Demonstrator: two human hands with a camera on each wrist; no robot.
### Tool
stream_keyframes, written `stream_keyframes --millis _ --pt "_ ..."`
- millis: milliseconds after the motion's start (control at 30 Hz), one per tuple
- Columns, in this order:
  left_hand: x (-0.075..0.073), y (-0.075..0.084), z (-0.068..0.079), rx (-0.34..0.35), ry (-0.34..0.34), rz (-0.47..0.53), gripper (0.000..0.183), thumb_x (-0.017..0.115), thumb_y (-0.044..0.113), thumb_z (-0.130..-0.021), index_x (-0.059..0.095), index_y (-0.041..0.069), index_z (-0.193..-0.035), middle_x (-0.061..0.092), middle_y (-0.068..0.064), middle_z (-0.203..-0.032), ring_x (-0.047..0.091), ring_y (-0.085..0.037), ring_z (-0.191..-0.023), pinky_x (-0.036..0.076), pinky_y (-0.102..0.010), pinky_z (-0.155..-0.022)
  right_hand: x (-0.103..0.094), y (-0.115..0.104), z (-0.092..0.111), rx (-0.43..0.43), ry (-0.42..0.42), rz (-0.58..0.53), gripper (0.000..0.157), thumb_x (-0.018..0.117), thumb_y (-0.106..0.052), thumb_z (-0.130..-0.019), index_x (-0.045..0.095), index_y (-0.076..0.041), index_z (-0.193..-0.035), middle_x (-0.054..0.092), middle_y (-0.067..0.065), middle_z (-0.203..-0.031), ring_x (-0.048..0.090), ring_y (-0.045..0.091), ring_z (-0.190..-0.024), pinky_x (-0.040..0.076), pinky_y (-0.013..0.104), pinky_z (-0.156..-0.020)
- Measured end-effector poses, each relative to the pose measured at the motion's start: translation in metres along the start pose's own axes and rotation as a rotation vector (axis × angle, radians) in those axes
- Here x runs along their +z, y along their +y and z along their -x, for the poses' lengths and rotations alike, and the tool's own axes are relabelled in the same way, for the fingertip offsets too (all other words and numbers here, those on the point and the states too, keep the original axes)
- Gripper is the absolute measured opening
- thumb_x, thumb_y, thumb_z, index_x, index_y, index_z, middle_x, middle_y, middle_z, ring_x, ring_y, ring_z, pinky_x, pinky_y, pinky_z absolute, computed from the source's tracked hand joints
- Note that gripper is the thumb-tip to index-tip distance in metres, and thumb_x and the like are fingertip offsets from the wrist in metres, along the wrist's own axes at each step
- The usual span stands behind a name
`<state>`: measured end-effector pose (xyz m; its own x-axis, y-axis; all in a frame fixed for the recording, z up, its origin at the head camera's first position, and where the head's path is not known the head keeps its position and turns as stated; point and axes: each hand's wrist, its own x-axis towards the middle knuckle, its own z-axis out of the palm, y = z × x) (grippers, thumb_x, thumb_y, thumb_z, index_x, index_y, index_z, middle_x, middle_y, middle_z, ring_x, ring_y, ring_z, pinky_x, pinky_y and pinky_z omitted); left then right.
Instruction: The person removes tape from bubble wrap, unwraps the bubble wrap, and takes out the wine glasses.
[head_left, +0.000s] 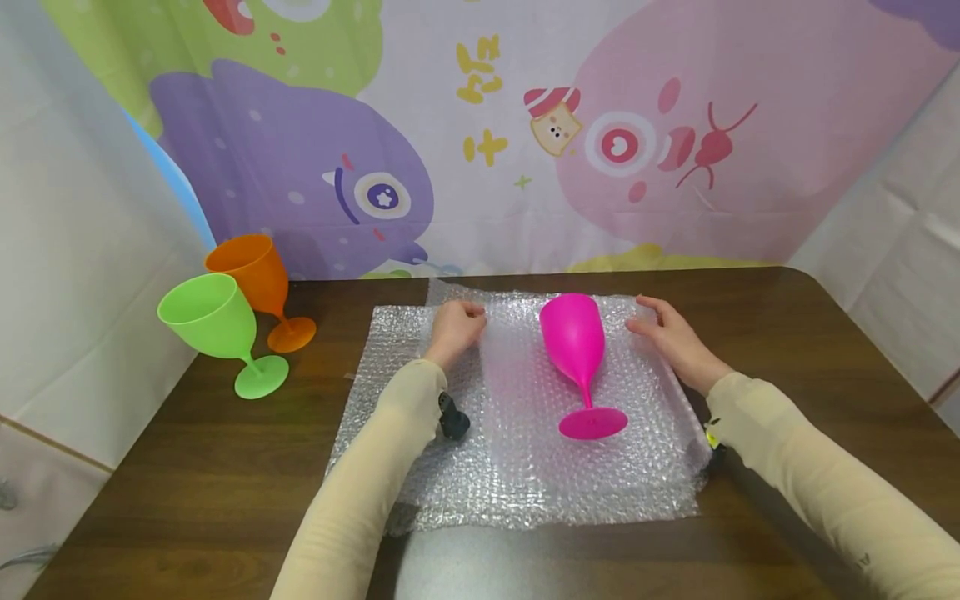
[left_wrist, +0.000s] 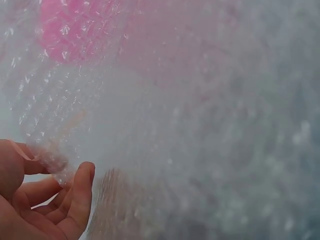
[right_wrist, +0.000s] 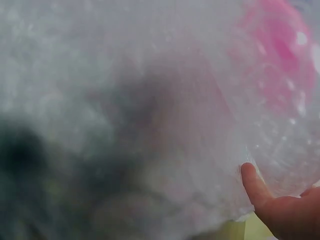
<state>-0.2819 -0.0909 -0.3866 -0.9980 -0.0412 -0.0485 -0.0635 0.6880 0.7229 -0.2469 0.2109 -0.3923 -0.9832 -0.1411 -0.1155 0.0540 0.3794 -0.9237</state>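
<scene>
A bright pink plastic goblet (head_left: 574, 337) lies on a sheet of clear bubble wrap (head_left: 517, 487), its round foot toward me. My left hand (head_left: 454, 327) pinches an edge of the wrap left of the goblet. On the other side, my right hand (head_left: 678, 346) grips the right edge between thumb and fingers. In the left wrist view the left hand (left_wrist: 47, 205) holds the wrap, and the goblet (left_wrist: 70, 35) shows through it. Raised wrap covers most of the right wrist view, with the right thumb (right_wrist: 257, 187) against it.
A green goblet (head_left: 213, 321) and an orange goblet (head_left: 258, 279) stand upright at the left of the dark wooden table (head_left: 187, 483). Behind the table hangs a cartoon-printed cloth (head_left: 480, 208). White walls flank both sides.
</scene>
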Motion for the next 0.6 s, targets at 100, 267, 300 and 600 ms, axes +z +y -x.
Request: stream_keyframes --millis 100,267,300,600 --pt "0.0 -0.002 0.0 -0.005 -0.013 0.001 0.029 0.054 0.011 -0.083 0.064 0.001 -0.108 0.066 -0.01 -0.08 0.052 -0.007 -0.051 0.043 -0.018 -0.053 -0.001 0.002 0.0 0.019 -0.015 0.055 0.071 0.055 -0.017 -0.089 0.015 0.001 -0.143 0.01 0.023 -0.149 0.009 0.039 -0.137 0.015 0.054 -0.108" --pt "0.002 -0.005 -0.002 -0.017 -0.03 -0.004 0.03 0.054 0.012 -0.082 0.065 0.001 -0.107 0.064 -0.007 -0.073 0.051 -0.006 -0.051 0.042 -0.017 -0.052 -0.002 0.006 -0.002 0.012 -0.017 0.072 0.069 0.054 -0.008 -0.085 0.016 0.003 -0.142 0.013 0.025 -0.148 0.012 0.04 -0.135 0.016 0.054 -0.108" --pt "0.002 -0.006 -0.002 -0.02 -0.033 -0.009 0.03 0.054 0.012 -0.082 0.065 0.001 -0.107 0.064 -0.007 -0.074 0.051 -0.006 -0.052 0.042 -0.017 -0.052 -0.003 0.007 -0.002 0.01 -0.018 0.073 0.069 0.053 -0.007 -0.085 0.016 0.003 -0.142 0.013 0.026 -0.148 0.012 0.04 -0.135 0.016 0.054 -0.108" --pt "0.004 -0.007 -0.003 -0.054 -0.037 -0.014 0.029 0.046 0.024 -0.091 0.064 0.002 -0.086 0.052 0.0 -0.056 0.05 -0.011 -0.052 0.039 -0.022 -0.055 -0.011 0.012 0.001 0.028 -0.009 0.055 0.065 0.047 -0.006 -0.087 0.013 0.004 -0.142 0.029 0.032 -0.132 0.037 0.038 -0.116 0.042 0.039 -0.089"
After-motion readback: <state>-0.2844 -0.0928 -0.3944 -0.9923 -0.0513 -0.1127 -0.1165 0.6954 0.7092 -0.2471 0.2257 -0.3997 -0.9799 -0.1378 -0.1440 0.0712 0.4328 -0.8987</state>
